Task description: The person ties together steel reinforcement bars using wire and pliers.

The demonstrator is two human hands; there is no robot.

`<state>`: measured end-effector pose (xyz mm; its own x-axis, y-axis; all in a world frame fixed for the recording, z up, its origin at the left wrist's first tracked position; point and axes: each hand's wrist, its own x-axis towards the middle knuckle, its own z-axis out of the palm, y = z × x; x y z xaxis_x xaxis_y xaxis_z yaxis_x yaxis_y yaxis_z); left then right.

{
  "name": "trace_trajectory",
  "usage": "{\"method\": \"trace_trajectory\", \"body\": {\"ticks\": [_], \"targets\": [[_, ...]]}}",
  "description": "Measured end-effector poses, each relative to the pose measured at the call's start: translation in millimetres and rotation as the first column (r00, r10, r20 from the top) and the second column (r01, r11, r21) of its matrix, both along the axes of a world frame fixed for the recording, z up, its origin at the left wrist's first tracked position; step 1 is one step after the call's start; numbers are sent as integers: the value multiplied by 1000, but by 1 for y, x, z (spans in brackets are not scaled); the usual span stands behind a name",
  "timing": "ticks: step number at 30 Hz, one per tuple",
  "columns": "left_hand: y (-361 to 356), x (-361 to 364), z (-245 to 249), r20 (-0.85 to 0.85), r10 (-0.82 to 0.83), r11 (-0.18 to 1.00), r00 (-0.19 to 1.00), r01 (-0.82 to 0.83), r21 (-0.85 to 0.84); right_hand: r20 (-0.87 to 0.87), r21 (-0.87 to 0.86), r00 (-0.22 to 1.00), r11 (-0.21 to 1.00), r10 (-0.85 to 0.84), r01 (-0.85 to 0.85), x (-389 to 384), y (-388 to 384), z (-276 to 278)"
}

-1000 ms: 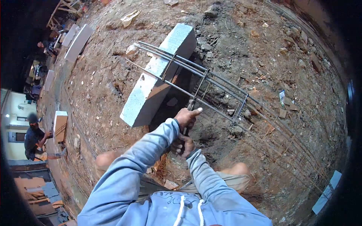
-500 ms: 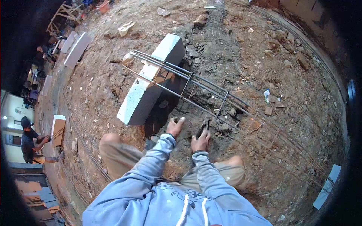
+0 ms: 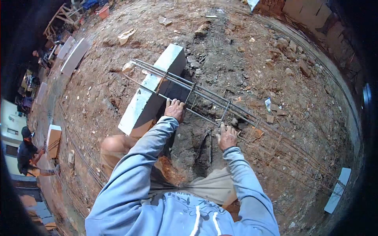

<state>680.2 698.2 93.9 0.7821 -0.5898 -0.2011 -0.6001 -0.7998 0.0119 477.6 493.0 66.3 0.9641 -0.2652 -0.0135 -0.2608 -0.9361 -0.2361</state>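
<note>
Pliers now laid on dirt; left hand and right hand, fingers curled over rebar cage, should grip evenly beside stirrups.

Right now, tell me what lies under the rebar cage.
One end of the rebar cage rests on a grey block; farther along, dirt and rubble. Ground beneath the block is hidden.

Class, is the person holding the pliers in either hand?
No, the pliers lie on the dirt, while the left hand and right hand are on the rebar cage.
</note>
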Motion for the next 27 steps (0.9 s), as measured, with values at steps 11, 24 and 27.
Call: {"method": "trace_trajectory", "body": {"ticks": [11,24,27], "targets": [[14,59,150,-303,-411,912,860,395,-116,-85,571,948,795,307,-206,28,-55,149],[-78,-20,82,121,167,632,978,-12,-775,-139,280,989,957,-42,80,104,-108,56],[-46,-64,75,-70,220,595,973,-191,-781,-117,186,986,972,-122,142,105,-111,2]]}}
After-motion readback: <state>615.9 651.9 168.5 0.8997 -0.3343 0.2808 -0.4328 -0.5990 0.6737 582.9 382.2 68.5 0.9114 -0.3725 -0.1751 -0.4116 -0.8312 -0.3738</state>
